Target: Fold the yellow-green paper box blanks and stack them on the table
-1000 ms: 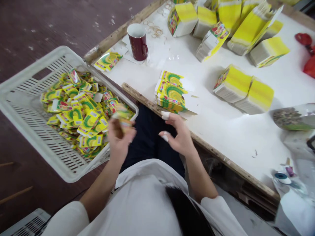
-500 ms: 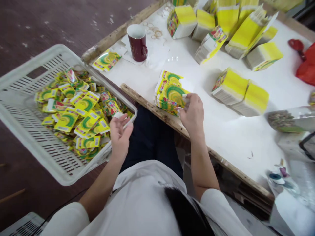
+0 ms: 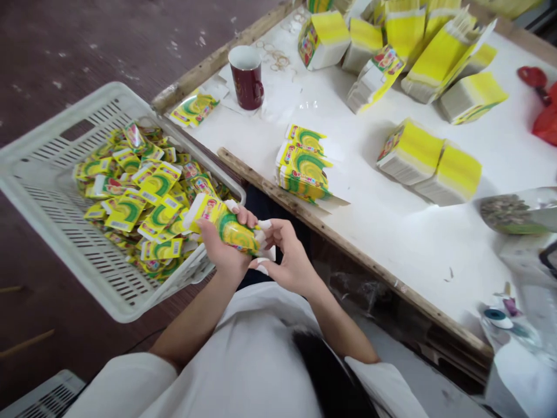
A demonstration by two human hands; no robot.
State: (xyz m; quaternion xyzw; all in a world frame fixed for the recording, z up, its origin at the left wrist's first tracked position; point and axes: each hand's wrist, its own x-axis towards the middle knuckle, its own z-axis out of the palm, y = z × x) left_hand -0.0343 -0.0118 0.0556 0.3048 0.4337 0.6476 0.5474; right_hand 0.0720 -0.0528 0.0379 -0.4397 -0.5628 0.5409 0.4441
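Observation:
A small yellow-and-green printed carton (image 3: 232,228) lies across my left hand (image 3: 224,252), its thumb on the near side and fingers wrapped round the far side. At the carton's right end, my right hand (image 3: 293,258) has fingers and thumb closed about the white end flaps. White coverings show on several fingertips. Just left of my hands, a white plastic basket (image 3: 47,191) holds a heap of similar filled packs (image 3: 159,180). On the table edge beyond lies a stack of flattened cartons (image 3: 307,171), its top pieces fanned out.
A maroon mug (image 3: 247,81) stands on the white table (image 3: 391,244) near rubber bands (image 3: 276,60). Carton bundles (image 3: 429,159) sit at right, with more behind. A flat pack (image 3: 194,108) lies at the left corner. A wooden strip (image 3: 248,168) edges the table.
My right hand has left the stack and come down-left to my left hand. A carton is now held between them. My left hand has moved slightly right and closed on it.

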